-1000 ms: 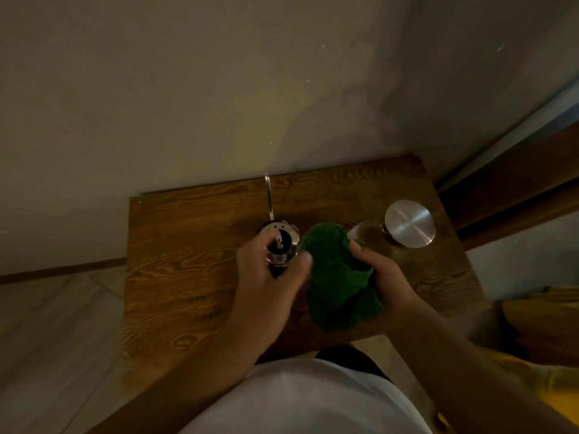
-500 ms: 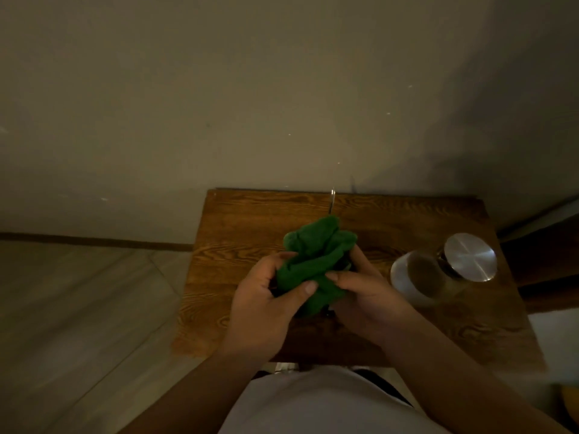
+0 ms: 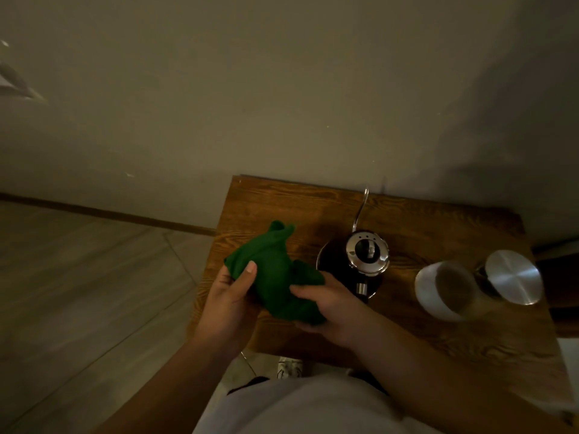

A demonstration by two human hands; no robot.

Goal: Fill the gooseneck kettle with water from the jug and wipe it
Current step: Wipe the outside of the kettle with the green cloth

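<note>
A dark gooseneck kettle with a shiny steel lid and a thin spout pointing toward the wall stands on the small wooden table. A crumpled green cloth is held over the table's left part, just left of the kettle and apart from it. My left hand grips the cloth's left side with the thumb on top. My right hand holds its lower right end, close to the kettle's handle. A clear glass jug stands to the right of the kettle.
A round steel lid sits right behind the jug near the table's right edge. The table stands against a plain wall. Tiled floor lies to the left. A shoe shows below the table's front edge.
The cloth was bunched over the kettle half a second ago. Both hands have carried it off to the left, and the kettle's lid and spout show uncovered. The camera view has shifted left.
</note>
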